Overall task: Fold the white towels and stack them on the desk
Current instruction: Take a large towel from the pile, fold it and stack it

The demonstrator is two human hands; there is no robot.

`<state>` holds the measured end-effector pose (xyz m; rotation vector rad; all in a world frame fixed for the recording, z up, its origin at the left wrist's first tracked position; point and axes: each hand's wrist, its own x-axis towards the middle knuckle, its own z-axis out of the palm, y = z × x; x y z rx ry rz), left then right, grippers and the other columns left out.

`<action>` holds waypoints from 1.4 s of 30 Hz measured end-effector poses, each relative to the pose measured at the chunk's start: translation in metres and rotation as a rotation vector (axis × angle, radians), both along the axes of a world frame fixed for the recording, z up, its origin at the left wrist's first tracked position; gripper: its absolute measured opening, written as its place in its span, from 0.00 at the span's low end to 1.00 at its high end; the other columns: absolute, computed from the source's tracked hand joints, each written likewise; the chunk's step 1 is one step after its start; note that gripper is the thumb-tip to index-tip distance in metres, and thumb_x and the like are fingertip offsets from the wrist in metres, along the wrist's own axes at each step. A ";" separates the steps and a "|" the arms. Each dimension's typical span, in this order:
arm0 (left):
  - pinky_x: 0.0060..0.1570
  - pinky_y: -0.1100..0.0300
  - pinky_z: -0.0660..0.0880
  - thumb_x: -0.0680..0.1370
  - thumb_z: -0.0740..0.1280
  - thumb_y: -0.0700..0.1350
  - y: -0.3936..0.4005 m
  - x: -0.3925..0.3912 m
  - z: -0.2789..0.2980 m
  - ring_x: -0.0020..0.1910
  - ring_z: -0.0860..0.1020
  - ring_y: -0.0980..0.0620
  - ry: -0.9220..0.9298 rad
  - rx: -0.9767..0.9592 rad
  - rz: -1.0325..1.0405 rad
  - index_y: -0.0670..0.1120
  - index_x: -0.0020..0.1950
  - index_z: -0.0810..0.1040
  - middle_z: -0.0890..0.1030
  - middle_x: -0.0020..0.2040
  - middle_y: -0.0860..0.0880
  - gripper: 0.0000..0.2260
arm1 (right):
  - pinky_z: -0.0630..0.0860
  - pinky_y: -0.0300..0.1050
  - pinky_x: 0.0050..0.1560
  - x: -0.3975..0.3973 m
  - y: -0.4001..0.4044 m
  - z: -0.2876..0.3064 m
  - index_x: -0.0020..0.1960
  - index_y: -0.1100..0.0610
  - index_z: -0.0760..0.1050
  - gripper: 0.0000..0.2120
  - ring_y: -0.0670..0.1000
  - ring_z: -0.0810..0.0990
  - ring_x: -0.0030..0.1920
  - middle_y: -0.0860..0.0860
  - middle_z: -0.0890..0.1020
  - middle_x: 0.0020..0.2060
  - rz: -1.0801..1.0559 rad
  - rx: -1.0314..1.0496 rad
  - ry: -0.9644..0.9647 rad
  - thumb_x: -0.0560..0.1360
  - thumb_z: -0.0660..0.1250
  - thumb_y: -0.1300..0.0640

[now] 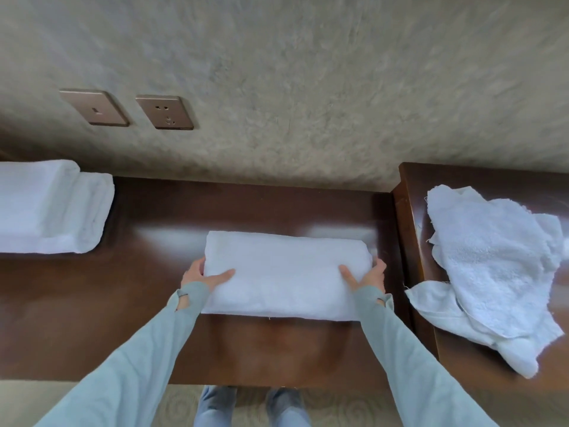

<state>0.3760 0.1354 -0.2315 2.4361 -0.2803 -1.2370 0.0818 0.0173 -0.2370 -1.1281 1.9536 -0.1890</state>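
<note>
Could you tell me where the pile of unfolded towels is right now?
In the head view the unfolded towels lie heaped at the right, on the raised side unit beside the desk.

A dark glossy wooden table (147, 291) runs along the wall. A folded towel (286, 275) lies at its middle, a stack (52, 208) of folded towels at its left end. On the raised right section (480, 359) lies a loose heap (492, 266) of unfolded towels.

No words, numbers or brand marks can be read anywhere; the two wall plates (94, 107) (164, 112) bear only small, illegible markings.
</note>
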 end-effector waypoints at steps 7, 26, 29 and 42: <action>0.61 0.48 0.70 0.64 0.75 0.60 0.006 0.001 0.016 0.64 0.72 0.39 0.162 0.171 -0.014 0.43 0.70 0.66 0.72 0.66 0.43 0.40 | 0.72 0.52 0.62 0.000 -0.014 0.023 0.64 0.64 0.67 0.38 0.61 0.76 0.59 0.57 0.77 0.57 0.115 0.296 0.074 0.63 0.78 0.46; 0.59 0.55 0.70 0.71 0.69 0.59 0.109 0.210 0.124 0.62 0.74 0.44 -0.011 -0.264 0.141 0.46 0.69 0.67 0.73 0.66 0.46 0.31 | 0.74 0.55 0.58 0.218 0.049 0.123 0.48 0.52 0.73 0.38 0.56 0.78 0.53 0.55 0.80 0.52 0.408 0.086 -0.195 0.43 0.74 0.36; 0.53 0.55 0.72 0.72 0.68 0.59 0.120 0.284 0.142 0.54 0.74 0.46 -0.061 -0.309 0.076 0.45 0.64 0.68 0.74 0.60 0.47 0.27 | 0.76 0.50 0.42 0.289 0.069 0.154 0.55 0.59 0.73 0.21 0.53 0.78 0.41 0.55 0.80 0.44 0.258 0.070 -0.359 0.68 0.74 0.50; 0.66 0.50 0.66 0.78 0.59 0.58 0.135 0.584 0.185 0.65 0.70 0.41 -0.185 -0.269 0.103 0.42 0.71 0.66 0.71 0.68 0.43 0.27 | 0.71 0.45 0.48 0.562 0.085 0.198 0.62 0.66 0.70 0.25 0.53 0.76 0.40 0.57 0.76 0.49 0.190 0.101 -0.541 0.72 0.71 0.53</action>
